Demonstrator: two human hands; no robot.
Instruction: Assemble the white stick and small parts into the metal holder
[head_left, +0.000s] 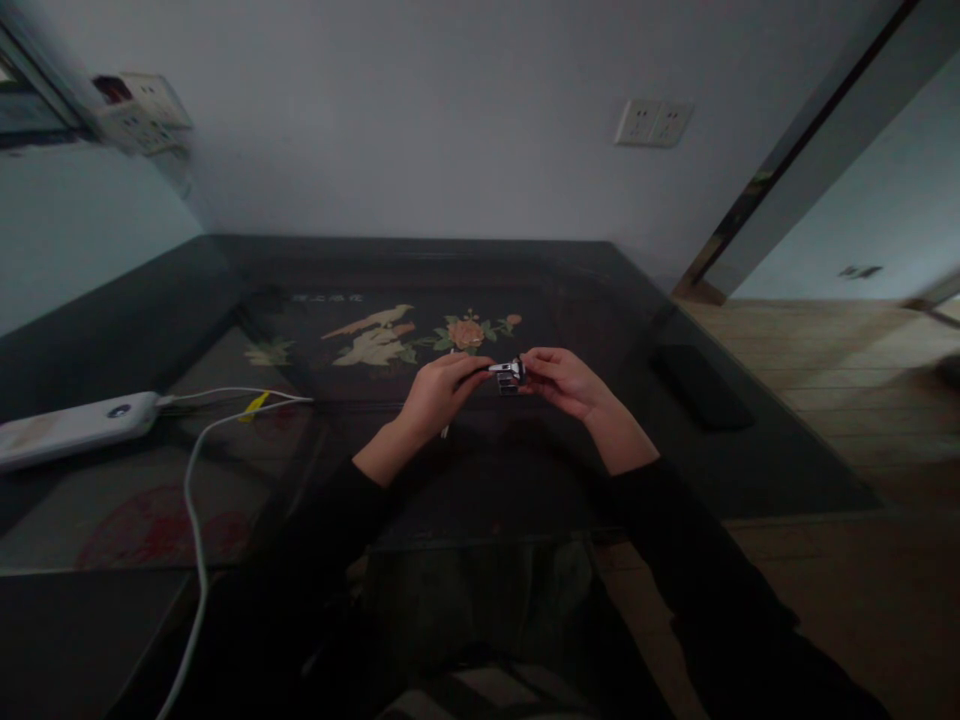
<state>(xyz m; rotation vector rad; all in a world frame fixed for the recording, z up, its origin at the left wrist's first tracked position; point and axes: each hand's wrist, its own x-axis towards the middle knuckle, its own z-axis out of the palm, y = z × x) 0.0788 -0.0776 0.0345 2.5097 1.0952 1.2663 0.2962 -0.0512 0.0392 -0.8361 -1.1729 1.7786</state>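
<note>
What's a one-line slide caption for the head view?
Both hands, left and right, hold a small metal part over a dark glass table.

Dim room: dark glass-topped bench (525,270) with bird-and-flower inlay against a pale wall (420,110), double socket (653,123) above its far right corner, wood floor (840,380) rightward.

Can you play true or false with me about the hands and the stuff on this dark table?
1. Both hands hold a small shiny metal thing between them. True.
2. The left hand lies flat on the table. False: it is raised, fingertips on the metal thing.
3. A white power bank lies at the table's left edge with white cables plugged in. True.
4. The table is plain white. False: it is dark, with birds and a flower painted on it.
5. The right hand holds a cup. False: it pinches the metal thing.
</note>
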